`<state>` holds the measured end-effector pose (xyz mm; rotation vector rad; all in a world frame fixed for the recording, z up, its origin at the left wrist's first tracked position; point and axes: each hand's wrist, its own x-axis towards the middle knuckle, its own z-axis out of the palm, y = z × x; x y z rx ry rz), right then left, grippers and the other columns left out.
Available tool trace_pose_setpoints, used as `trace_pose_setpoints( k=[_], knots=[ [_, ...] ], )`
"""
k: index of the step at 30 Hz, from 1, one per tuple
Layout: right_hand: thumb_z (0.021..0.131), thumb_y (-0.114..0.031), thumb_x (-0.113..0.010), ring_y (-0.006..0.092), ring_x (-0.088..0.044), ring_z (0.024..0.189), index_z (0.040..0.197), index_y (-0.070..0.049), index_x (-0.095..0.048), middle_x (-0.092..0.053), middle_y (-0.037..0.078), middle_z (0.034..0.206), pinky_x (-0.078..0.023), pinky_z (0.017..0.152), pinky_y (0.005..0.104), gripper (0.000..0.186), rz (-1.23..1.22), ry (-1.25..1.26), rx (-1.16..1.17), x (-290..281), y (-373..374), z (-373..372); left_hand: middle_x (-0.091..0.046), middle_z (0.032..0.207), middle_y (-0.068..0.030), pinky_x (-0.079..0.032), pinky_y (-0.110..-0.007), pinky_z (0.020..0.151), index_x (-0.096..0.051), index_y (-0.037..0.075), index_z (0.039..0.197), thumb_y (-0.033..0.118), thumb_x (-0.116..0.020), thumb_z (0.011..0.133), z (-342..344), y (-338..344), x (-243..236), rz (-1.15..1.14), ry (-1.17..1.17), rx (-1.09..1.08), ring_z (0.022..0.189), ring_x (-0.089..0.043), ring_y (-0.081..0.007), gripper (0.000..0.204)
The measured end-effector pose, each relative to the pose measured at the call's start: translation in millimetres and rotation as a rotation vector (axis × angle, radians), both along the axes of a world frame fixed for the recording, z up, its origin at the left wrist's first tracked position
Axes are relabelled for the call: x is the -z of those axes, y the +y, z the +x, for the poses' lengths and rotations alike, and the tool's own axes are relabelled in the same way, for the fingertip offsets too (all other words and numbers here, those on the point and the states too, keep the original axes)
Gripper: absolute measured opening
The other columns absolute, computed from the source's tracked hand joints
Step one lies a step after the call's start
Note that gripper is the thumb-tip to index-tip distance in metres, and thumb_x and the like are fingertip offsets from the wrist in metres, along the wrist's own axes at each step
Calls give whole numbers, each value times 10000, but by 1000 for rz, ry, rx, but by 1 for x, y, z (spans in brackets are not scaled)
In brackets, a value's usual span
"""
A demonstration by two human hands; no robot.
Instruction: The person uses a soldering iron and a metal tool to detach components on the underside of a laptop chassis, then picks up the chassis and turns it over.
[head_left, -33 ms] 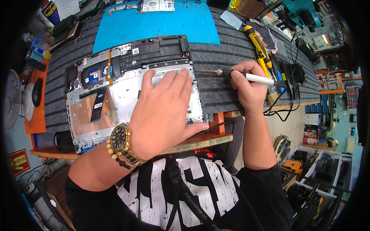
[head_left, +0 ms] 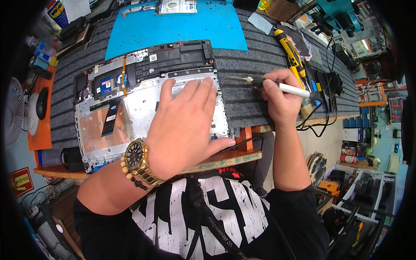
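A laptop's top case (head_left: 143, 102) lies inner side up on the bench, its silver metal plate, black plastic part and thin ribbon cable (head_left: 124, 78) exposed. My left hand (head_left: 184, 117) rests palm down across its right half, fingers stretched out and thumb at the near right edge. Right of the case, my right hand (head_left: 281, 97) is closed around a soldering iron (head_left: 294, 89) with a white handle and black collar. The iron's thin metal tip points left toward the case's right edge, with a small gap between them.
Beyond the case lies a blue mat (head_left: 208, 26) with a silver part (head_left: 177, 6) on it. A yellow and black tool (head_left: 289, 52), a brush (head_left: 307, 110) and black cables (head_left: 318, 128) are at the right. The wooden bench edge (head_left: 225, 161) runs close to me.
The soldering iron has shifted very slightly to the right in my right hand, its handle tilting a little. My left hand stays in place on the case.
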<state>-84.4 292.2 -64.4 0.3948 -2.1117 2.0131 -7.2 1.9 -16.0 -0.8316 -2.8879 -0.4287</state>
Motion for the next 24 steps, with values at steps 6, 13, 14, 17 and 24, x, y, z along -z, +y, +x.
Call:
trace_pose_setpoints(
  k=[6,13,14,17,24],
  knots=[
    [1170,-107,-784,166,-804,931,1369,47,-751,-859,162,1086,-630,783,297,254,45,249,88,-8,-15,8,-645,1665,-239,-350,-682,1331,-634,-127,1587,716,-866,936,2,0,3,15,19,-9,1548,-585,-377,1089],
    [880,-467,-1043,327,-728,981,1348,-29,-748,-838,156,1273,-568,920,447,705,713,584,-262,-26,-29,-3,-650,1654,-238,-353,-676,1329,-640,-128,1571,699,-868,943,2,-1,3,34,16,-13,1539,-586,-371,1064],
    [687,-613,-1095,368,-639,973,1313,-32,-736,-817,145,1290,-506,935,481,926,693,596,-292,-25,-33,-6,-652,1650,-237,-355,-676,1327,-641,-128,1569,695,-871,942,2,-1,4,52,14,-12,1536,-588,-369,1060],
    [676,-697,-1067,345,-631,947,1316,-24,-734,-814,138,1260,-495,908,464,987,735,653,-335,-29,-34,-12,-660,1641,-235,-359,-675,1323,-644,-127,1564,684,-880,937,1,0,5,70,6,-18,1528,-593,-366,1052],
    [698,-763,-1022,345,-636,985,1290,-32,-736,-818,134,1273,-481,942,472,983,926,593,-426,-37,-33,-9,-664,1636,-231,-354,-674,1327,-647,-127,1558,681,-885,934,2,2,4,64,13,-30,1523,-596,-362,1049]
  ],
)
